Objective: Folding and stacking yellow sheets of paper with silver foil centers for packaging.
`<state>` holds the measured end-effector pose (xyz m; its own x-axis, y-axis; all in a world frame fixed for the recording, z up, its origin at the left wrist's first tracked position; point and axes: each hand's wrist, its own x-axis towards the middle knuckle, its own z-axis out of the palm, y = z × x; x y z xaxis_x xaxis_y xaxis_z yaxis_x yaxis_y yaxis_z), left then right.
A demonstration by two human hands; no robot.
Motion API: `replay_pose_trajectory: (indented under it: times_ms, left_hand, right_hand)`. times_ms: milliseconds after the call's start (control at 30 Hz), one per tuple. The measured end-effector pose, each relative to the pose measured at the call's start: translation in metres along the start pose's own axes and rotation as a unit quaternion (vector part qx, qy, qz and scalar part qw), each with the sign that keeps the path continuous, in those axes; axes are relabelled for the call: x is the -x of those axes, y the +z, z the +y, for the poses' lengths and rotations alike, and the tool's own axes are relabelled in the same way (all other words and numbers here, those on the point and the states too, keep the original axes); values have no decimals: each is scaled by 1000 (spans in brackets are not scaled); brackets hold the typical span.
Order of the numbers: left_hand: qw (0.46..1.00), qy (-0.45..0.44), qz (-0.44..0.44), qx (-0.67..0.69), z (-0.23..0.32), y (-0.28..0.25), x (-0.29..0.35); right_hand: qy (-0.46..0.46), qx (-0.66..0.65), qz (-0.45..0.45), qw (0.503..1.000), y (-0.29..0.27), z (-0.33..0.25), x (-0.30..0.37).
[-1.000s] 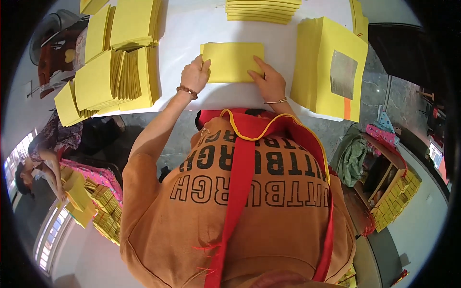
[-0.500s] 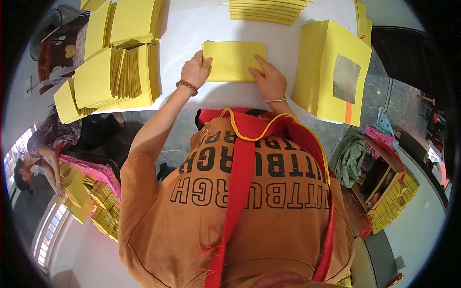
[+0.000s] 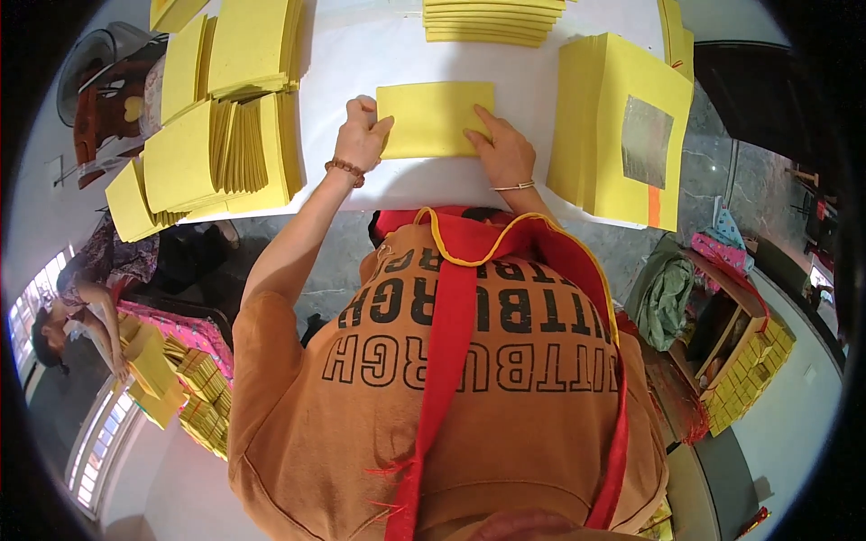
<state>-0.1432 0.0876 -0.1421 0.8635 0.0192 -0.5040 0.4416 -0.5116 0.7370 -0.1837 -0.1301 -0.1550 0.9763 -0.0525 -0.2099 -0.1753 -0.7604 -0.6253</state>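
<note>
A flat yellow rectangle of folded paper (image 3: pixel 428 122) lies before me on a white-topped table (image 3: pixel 361 27). At its left edge is my left hand (image 3: pixel 362 135), open, with bent fingers set apart from the thumb; the thumb tip meets the edge. My right hand (image 3: pixel 507 155) grips the paper's right edge, thumb and forefinger spread on top. Its other fingers are mostly hidden. Close to my right hand stands a thick stack of yellow sheets (image 3: pixel 585 126), topped by a silvery square.
Bundles of yellow folded paper (image 3: pixel 180 162) crowd the table's left side. A layered yellow pile (image 3: pixel 487 22) lies at the far side. At lower left, another person (image 3: pixel 90 293) handles yellow packets. A green cloth (image 3: pixel 663 293) hangs beside a wooden shelf on the right.
My left hand has drawn slightly left and nearer me, off the paper's upper left corner. The paper's layers now line up there. My right hand keeps its place on the paper.
</note>
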Motion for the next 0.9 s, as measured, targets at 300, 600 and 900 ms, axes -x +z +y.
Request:
replay_pose_trajectory:
  times_ms: [300, 600, 900]
  left_hand:
    - [996, 58, 23, -70, -17, 0, -9]
    - [806, 507, 54, -300, 25, 49, 9]
    - [809, 459, -24, -366, 9, 61, 2]
  right_hand:
    - [-18, 8, 18, 1000, 2, 0, 0]
    - [0, 18, 2, 1000, 1, -2, 0]
    - [-2, -4, 0, 1000, 1, -6, 5]
